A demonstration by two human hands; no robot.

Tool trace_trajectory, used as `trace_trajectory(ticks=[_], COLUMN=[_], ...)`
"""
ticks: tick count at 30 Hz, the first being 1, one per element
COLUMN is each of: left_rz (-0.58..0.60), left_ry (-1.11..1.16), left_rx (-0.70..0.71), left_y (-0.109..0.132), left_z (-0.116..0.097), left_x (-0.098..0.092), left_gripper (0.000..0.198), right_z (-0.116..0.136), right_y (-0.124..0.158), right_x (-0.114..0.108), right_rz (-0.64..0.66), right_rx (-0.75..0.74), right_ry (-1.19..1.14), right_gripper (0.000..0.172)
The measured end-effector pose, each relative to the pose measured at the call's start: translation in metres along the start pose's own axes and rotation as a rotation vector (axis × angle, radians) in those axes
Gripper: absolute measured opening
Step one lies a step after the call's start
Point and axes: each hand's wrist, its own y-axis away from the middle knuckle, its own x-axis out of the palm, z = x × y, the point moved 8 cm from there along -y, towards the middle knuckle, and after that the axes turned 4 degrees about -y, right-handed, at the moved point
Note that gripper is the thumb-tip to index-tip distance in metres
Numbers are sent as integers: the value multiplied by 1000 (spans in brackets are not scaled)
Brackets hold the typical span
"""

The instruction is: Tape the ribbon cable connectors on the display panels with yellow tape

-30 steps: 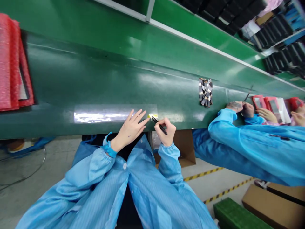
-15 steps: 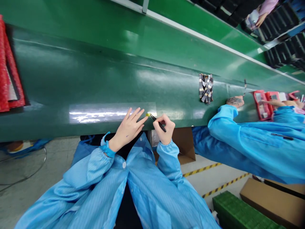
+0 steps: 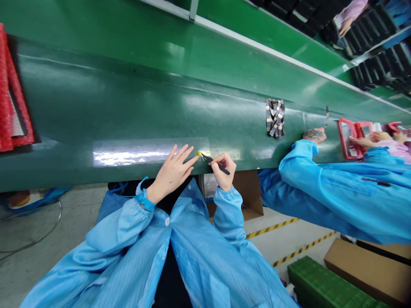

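We hold black tweezers (image 3: 215, 165) in the right hand (image 3: 224, 172), their tips at a small yellow tab (image 3: 202, 153) on the green conveyor belt (image 3: 96, 100). The open left hand (image 3: 171, 173) lies just beside the tab, over a glossy clear film (image 3: 135, 153). Farther along the belt lie a bundle of black-and-silver strips (image 3: 275, 118) and a co-worker's hand (image 3: 314, 136) in a blue sleeve (image 3: 298, 160).
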Motion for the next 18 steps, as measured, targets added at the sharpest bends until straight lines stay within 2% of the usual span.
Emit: trace_trajectory(ticks=[4, 10, 18], left_rz=[-1, 3, -10], left_ry=[16, -10, -17], left_rx=[-10, 3, 6], left_y=[0, 0, 1], left_z=[0, -2, 0], left_x=[0, 0, 2], left_gripper=[40, 42, 38], right_z=[-5, -12, 5], right_y=[-4, -9, -4], right_x=[-1, -1, -9], right_rz=[-26, -84, -132], right_rx=[26, 109, 65], right_ry=[-52, -353, -426], right_gripper=[7, 21, 23])
